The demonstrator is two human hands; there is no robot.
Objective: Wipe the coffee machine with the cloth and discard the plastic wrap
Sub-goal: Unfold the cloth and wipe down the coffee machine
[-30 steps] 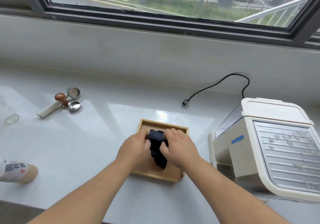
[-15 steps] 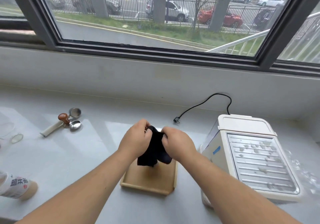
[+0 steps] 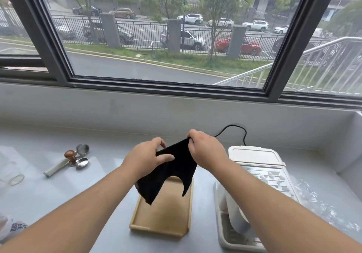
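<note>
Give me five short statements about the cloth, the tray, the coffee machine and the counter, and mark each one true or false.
1. Both hands hold the black cloth in the air: the left hand and the right hand each grip an upper edge. True.
2. The cloth lies folded in the wooden tray. False: it hangs spread above the tray, which holds nothing.
3. The coffee machine stands right of the tray. True.
4. The machine's black cord is plugged into a wall socket. False: no socket shows, and its end is hidden behind the right hand.
5. A wooden-knobbed tamper lies left of the tray. True.
</note>
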